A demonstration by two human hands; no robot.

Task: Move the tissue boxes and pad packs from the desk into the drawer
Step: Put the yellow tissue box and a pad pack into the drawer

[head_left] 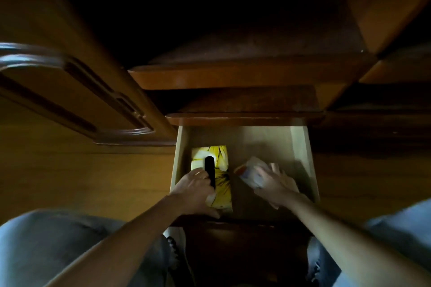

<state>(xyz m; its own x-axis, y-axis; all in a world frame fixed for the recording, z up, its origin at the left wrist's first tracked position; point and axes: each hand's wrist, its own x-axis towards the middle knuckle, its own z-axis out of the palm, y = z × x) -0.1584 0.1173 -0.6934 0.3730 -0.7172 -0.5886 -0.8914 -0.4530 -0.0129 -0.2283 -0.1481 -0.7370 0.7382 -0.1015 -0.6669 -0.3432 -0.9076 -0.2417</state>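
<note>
Now, head view | drawer [300, 147] open at 6 o'clock | yellow tissue box [221, 158] lies inside, along its 9 o'clock wall | left hand [196, 191] fingers grip the box's near end | pad pack [249, 170], blurred, at drawer's 3 o'clock side | right hand [272, 184] on it, fingers' hold cannot be told

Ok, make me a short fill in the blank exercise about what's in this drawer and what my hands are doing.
1. The drawer stands ____.
2. The tissue box inside it is mostly ____ in colour.
3. The left hand holds that box in the drawer's ____ half, while the right hand holds a pale pack beside it.
Missing words: open; yellow; left.
</note>
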